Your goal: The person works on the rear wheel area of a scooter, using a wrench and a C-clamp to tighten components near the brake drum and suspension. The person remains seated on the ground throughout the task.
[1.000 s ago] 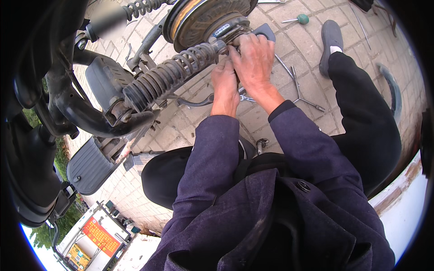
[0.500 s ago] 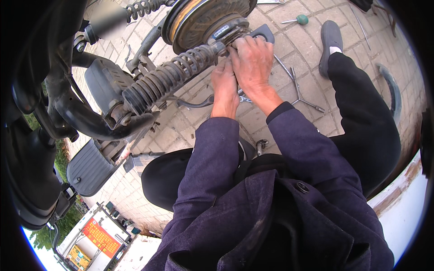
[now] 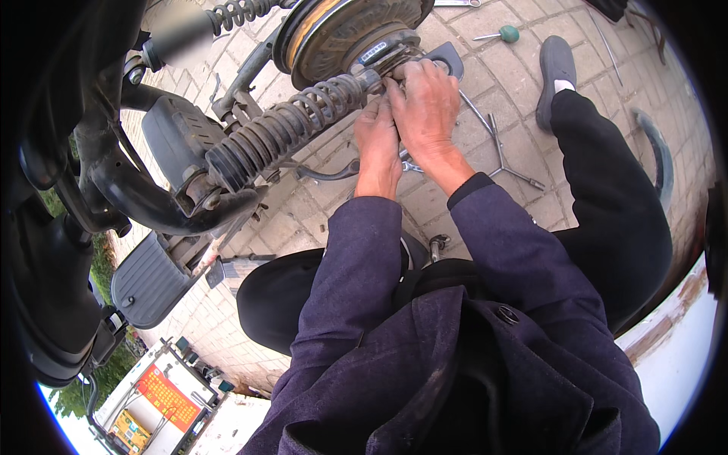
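Both hands meet at the lower end of a coil-spring shock absorber (image 3: 292,125), beside a rusty wheel hub (image 3: 356,38). My left hand (image 3: 377,140) is closed, its fingertips pressed together under the end of the shock. Close against it, my right hand (image 3: 426,106) has its fingers curled and pinched by the hub's axle area. Whatever the fingertips grip is hidden behind the knuckles. Just past my right fingers a flat dark grey plate (image 3: 446,56) with a rounded end sticks out.
On the brick paving lie a green-handled screwdriver (image 3: 508,33), a Y-shaped socket wrench (image 3: 498,144) and a spanner (image 3: 459,3). A curved dark hose-like piece (image 3: 658,155) rests at the right. Black frame tubes (image 3: 144,205) and a ribbed footboard (image 3: 152,280) fill the left side.
My right hand's fingers have shifted slightly at the axle area. The left hand stays nearly in place, and the view has moved very little.
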Demonstrator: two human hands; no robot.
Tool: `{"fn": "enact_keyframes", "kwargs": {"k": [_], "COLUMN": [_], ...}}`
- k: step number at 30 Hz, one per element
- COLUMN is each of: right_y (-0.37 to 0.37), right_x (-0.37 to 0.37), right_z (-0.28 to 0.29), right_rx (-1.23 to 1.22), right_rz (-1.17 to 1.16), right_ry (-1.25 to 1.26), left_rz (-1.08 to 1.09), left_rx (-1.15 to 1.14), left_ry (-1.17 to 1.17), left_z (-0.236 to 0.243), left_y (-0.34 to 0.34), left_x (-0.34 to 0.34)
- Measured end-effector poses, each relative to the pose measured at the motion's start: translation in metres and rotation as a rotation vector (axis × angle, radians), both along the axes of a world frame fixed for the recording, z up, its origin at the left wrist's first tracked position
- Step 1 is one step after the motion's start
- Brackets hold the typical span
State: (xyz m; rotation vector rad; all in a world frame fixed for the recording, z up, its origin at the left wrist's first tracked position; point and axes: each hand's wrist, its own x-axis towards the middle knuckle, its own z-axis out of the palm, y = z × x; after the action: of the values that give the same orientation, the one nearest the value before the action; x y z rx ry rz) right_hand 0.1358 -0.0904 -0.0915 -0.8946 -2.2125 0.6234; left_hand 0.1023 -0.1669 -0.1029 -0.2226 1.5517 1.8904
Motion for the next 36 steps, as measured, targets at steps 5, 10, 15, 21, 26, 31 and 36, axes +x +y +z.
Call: {"fn": "enact_keyframes", "kwargs": {"k": [5,10,15,21,26,31,36], "right_y": [-0.0014,-0.0019,-0.0016,0.001,0.0036,0.0011,-0.0003], "right_x": [-0.0001,-0.001,-0.0017,-0.001,0.0004,-0.0012,-0.0013], "right_z": [0.0007,-0.0016,-0.0034,-0.0039,-0.0059,-0.0053,-0.0026], "right_rx": [-0.021,-0.024,-0.038,0.073,0.129,0.091,0.033], "right_rz": [0.002,0.037,0.032,0.043,0.064,0.027,0.012], "right_ry": [0.024,0.06,0.075,0.046,-0.017,0.024,0.081], "left_rz": [0.003,0.005,0.008,0.043,0.05,0.058,0.069], "left_rx": [0.031,0.041,0.05,0.035,0.039,0.041,0.042], "left_ry": [-0.015,-0.011,-0.023,-0.028,0.007,0.014,-0.005], "left_z": [-0.0016,-0.0044,-0.0058,-0.0044,-0.0041,-0.0024,-0.0014], "left_y": [-0.0005,-0.0017,-0.0012,0.0001,0.0019,0.0021,0.0039], "left_x": [0.0001,-0.0006,-0.0009,0.0002,0.0004,0.0016,0.0012]}}
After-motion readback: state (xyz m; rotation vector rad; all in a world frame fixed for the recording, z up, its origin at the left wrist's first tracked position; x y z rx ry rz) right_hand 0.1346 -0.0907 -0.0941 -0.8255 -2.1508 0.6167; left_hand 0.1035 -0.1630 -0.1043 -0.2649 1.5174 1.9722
